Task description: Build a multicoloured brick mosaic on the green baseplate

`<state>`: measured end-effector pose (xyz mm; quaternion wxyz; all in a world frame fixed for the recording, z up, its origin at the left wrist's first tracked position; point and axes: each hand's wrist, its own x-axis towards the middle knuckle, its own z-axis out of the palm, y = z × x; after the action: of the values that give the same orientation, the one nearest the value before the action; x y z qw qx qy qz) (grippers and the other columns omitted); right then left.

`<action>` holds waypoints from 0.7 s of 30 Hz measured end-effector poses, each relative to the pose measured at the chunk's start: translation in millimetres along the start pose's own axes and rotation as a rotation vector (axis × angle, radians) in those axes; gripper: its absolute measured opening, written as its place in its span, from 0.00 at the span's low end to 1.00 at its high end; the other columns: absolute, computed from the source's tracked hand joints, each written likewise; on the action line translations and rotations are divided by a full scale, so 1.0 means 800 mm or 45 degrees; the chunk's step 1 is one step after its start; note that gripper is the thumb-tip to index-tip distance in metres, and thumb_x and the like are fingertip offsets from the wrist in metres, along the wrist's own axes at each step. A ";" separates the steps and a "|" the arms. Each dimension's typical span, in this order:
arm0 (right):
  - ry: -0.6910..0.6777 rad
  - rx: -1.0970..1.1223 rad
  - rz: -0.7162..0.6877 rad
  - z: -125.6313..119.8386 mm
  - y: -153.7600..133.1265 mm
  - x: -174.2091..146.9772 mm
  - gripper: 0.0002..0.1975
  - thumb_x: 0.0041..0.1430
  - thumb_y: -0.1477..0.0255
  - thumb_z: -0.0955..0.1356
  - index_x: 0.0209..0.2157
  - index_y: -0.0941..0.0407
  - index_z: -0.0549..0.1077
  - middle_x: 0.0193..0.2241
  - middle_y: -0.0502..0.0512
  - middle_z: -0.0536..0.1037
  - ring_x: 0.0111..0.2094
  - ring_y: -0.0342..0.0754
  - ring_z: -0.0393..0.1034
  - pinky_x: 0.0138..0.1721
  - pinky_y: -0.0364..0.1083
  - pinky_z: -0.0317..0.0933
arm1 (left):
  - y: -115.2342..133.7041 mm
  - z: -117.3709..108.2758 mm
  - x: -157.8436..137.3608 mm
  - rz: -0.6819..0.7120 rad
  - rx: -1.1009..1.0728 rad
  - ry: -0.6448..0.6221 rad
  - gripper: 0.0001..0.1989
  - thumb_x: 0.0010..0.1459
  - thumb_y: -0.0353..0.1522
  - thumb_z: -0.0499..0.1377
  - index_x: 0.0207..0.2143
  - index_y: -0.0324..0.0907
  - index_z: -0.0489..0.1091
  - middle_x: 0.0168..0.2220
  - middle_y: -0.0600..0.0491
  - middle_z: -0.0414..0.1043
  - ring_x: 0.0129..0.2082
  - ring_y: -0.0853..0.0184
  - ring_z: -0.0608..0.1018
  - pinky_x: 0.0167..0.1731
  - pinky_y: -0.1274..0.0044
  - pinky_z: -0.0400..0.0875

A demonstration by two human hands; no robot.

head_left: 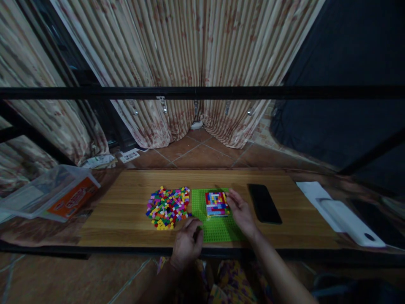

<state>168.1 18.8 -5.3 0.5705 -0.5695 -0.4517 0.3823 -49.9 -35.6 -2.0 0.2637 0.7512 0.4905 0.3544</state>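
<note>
A green studded baseplate (218,232) lies on the wooden table. On its upper part stands a low, roughly square build of toy building bricks (217,203) in red, blue, yellow and white. My right hand (241,211) reaches to the right side of this build, its fingertips pinched at the upper right edge; whatever they hold is too small to make out. My left hand (188,241) is over the baseplate's lower left edge, fingers curled in toward the thumb, and their contents are hidden. Left of the baseplate spreads a pile of loose colourful bricks (169,207).
A dark phone-like slab (265,203) lies right of the baseplate. Farther right are a white sheet (311,190) and a white device (352,223). A clear plastic box (50,190) with an orange label stands at left. A black bar (202,93) crosses beyond the table.
</note>
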 end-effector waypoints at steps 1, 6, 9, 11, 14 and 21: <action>-0.029 0.006 -0.006 0.002 0.000 -0.006 0.32 0.54 0.52 0.68 0.56 0.54 0.68 0.50 0.61 0.76 0.52 0.55 0.70 0.55 0.58 0.62 | 0.001 0.000 0.001 -0.034 -0.012 0.018 0.11 0.58 0.30 0.53 0.43 0.42 0.69 0.43 0.47 0.72 0.36 0.66 0.76 0.39 0.73 0.73; -0.069 0.009 -0.003 0.008 0.003 -0.021 0.34 0.58 0.54 0.67 0.62 0.51 0.59 0.58 0.59 0.69 0.60 0.53 0.61 0.61 0.57 0.54 | 0.015 0.006 0.022 -0.228 -0.163 0.129 0.23 0.60 0.35 0.52 0.58 0.42 0.61 0.54 0.43 0.68 0.46 0.62 0.76 0.48 0.67 0.71; -0.065 0.077 0.023 0.010 0.006 -0.023 0.35 0.58 0.54 0.66 0.64 0.50 0.57 0.59 0.58 0.68 0.61 0.52 0.60 0.62 0.57 0.53 | 0.017 0.021 0.046 -0.332 -0.373 0.164 0.27 0.61 0.40 0.53 0.61 0.42 0.57 0.61 0.42 0.61 0.57 0.59 0.69 0.56 0.64 0.65; -0.047 0.124 0.040 0.013 0.007 -0.023 0.36 0.58 0.53 0.66 0.64 0.50 0.55 0.59 0.58 0.67 0.61 0.52 0.59 0.62 0.57 0.53 | 0.013 0.035 0.062 -0.403 -0.554 0.155 0.30 0.62 0.41 0.52 0.64 0.42 0.52 0.64 0.42 0.57 0.62 0.59 0.64 0.59 0.64 0.61; -0.023 0.157 0.056 0.019 0.007 -0.026 0.37 0.58 0.53 0.65 0.65 0.50 0.53 0.61 0.58 0.64 0.62 0.52 0.57 0.62 0.56 0.53 | 0.007 0.052 0.078 -0.401 -0.683 0.116 0.33 0.62 0.41 0.52 0.66 0.43 0.47 0.65 0.45 0.55 0.64 0.61 0.61 0.62 0.66 0.57; -0.008 0.004 0.022 0.022 0.007 -0.035 0.36 0.63 0.53 0.61 0.67 0.50 0.47 0.62 0.57 0.63 0.63 0.51 0.56 0.62 0.56 0.50 | 0.023 0.054 0.077 -0.367 -0.410 0.116 0.31 0.62 0.37 0.51 0.66 0.39 0.49 0.66 0.45 0.54 0.65 0.63 0.58 0.64 0.70 0.52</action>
<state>143.7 -1.9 -14.5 0.5665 -0.5715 -0.4479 0.3896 10.9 12.4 2.0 0.4057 0.6046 0.5414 0.4204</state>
